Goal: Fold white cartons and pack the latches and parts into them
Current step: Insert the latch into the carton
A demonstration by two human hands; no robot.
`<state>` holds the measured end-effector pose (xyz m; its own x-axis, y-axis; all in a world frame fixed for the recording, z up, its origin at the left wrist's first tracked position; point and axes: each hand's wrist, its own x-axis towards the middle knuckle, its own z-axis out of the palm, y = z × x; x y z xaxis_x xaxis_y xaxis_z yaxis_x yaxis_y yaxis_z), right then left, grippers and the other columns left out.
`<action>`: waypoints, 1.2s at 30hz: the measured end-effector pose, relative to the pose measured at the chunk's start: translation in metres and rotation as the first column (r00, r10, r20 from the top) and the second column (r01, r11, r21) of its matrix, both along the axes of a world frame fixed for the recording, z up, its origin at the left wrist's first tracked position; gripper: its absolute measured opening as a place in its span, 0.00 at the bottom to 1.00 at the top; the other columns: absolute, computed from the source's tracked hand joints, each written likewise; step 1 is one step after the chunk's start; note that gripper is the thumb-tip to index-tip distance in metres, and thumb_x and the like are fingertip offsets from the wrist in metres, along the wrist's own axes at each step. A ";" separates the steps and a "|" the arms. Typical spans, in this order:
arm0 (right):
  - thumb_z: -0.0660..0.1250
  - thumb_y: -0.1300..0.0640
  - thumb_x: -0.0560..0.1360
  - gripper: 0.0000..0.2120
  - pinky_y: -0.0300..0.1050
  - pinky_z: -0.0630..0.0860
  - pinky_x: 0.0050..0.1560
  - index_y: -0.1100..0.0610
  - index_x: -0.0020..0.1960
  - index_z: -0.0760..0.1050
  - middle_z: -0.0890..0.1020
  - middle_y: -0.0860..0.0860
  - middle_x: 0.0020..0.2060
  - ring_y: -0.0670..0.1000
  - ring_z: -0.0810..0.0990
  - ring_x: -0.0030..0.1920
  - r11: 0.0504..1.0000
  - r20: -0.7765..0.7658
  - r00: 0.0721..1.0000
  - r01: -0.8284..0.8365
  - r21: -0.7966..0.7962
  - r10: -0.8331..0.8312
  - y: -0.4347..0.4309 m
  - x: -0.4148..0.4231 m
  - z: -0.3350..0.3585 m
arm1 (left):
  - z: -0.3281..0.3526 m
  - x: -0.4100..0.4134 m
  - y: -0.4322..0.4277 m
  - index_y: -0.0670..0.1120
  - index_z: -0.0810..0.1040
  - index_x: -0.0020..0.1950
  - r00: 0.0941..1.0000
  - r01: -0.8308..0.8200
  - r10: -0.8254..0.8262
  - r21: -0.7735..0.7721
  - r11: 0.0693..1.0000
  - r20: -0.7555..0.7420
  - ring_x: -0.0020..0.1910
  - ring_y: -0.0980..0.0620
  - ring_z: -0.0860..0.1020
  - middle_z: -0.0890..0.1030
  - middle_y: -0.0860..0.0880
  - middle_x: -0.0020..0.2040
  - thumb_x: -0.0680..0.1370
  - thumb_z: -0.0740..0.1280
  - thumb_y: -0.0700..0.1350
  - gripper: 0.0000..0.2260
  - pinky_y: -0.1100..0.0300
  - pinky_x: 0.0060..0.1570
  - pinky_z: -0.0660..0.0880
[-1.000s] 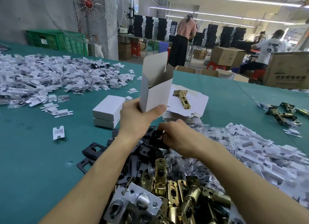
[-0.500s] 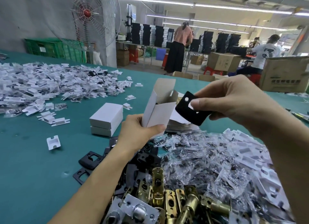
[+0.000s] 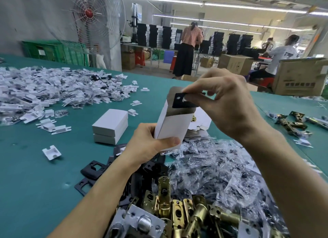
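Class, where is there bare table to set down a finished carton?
Bare table lies left of the black plates, nearer than the lone insert; also right, between bags and loose latches. Crowded: far-left insert pile, near latch heap.

Light source: ceiling tube lights [image 3: 204, 4] are lighting your view brightly and evenly.
Shadows: you are getting only faint, soft ones on the green table [image 3: 35, 166].
Glare: brass latches [image 3: 164, 198] and plastic bags [image 3: 221, 175] are glinting.
Distortion: the wide lens is bending the frame edges.
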<state>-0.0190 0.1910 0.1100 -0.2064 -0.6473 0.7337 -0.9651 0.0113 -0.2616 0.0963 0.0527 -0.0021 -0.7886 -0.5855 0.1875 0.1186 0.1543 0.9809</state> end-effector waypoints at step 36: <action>0.64 0.58 0.75 0.08 0.55 0.79 0.45 0.51 0.47 0.82 0.82 0.46 0.38 0.53 0.80 0.42 0.956 0.108 0.962 0.230 0.184 -0.252 0.013 -0.010 -0.030 | 0.003 -0.001 -0.001 0.51 0.86 0.40 0.960 -0.190 0.208 0.109 0.976 -0.189 0.39 0.56 0.84 0.87 0.52 0.41 0.58 0.80 0.47 0.13 0.66 0.37 0.79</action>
